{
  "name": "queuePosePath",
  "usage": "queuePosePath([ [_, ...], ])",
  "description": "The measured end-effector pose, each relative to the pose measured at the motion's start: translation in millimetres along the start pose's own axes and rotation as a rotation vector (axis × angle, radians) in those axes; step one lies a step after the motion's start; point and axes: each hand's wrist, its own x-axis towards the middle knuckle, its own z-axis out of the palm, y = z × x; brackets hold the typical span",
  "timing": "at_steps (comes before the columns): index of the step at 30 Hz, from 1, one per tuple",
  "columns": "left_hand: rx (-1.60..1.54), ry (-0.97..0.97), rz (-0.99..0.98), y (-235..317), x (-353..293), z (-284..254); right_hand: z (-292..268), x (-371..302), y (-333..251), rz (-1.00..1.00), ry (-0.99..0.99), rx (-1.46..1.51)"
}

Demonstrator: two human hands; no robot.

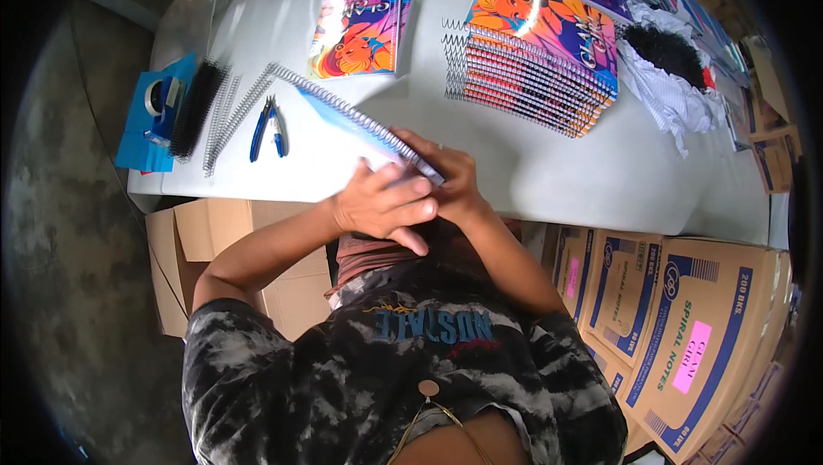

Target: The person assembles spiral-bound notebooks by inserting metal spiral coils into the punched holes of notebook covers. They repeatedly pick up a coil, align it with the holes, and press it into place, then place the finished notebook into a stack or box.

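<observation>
The right hand [453,175] is closed on the near end of a thin, blue-edged notebook with a silvery spiral coil [351,115], which slants away to the left above the white-covered table [651,178]. The left hand [383,199] has its fingers loosely spread across that same end, hiding part of it — whether it presses there I cannot tell. Left of the hands lie blue-handled pliers [269,111], a long silvery loose coil [233,120] and a bundle of black coils [197,114], with a white tape roll [154,98] on a bright blue sheet [133,146] farther out. Beyond the hands is a single notebook with an orange-and-purple cover [356,41]; to their right, a tall stack of coil-bound notebooks [540,66] takes up room — then a crumpled pale cloth [677,105]. Below right stand brown cardboard cartons [669,328].
</observation>
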Motion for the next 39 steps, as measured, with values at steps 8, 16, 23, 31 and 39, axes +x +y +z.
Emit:
queuePosePath([
  [8, -0.184, -0.100, -0.272, 27.0, -19.5, 8.2, 6.0, 11.6, 3.0, 0.025, 0.032, -0.011],
  [16, -0.348, 0.017, -1.095, -5.3, 74.2, -115.9, 6.9, 82.4, -59.4, -0.270, -0.158, -0.112],
  [23, -1.124, 0.203, -1.482, -50.0, 53.2, -98.7, 7.4, 88.3, -44.3, 0.393, -0.136, 0.215],
  [31, -1.185, -0.011, -1.078, -83.3, 52.2, -75.1, 9.5, 79.7, -54.2, 0.321, 0.061, -0.043],
  [39, -0.610, 0.159, -0.938, -76.2, 153.5, -65.9, -116.0, 97.9, -86.2, -0.225, 0.651, -0.443],
])
